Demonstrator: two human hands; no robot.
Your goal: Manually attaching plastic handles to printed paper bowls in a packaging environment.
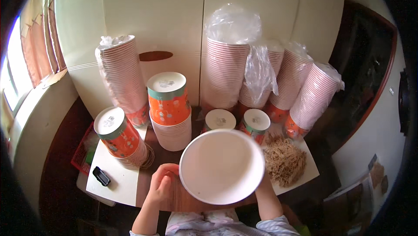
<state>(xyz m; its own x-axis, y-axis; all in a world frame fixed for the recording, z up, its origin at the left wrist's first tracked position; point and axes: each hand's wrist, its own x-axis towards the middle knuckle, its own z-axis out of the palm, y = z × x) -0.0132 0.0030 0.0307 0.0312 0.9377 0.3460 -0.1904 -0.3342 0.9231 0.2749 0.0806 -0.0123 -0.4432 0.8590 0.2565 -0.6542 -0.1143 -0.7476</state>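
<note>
A white paper bucket [222, 166], its round mouth turned up toward me, is held over the front of the table. My left hand [163, 181] is closed at the left side of its rim, the fingertips passing behind it. My right hand [263, 186] grips the bucket from the right; its fingers are hidden behind the wall. Just beyond stand two upside-down paper buckets with white bases, one wider [220, 119] and one narrower [257, 119]. To the right of the held bucket lies a heap of tan twine pieces [285, 161].
Tall plastic-wrapped bucket stacks stand at the back left [119, 77] and back right [226, 72]. Shorter orange-and-green stacks [167, 109] [117, 133] stand at left, with a twine coil [149, 155] beside one. A small black case [101, 176] lies on the white board [119, 188].
</note>
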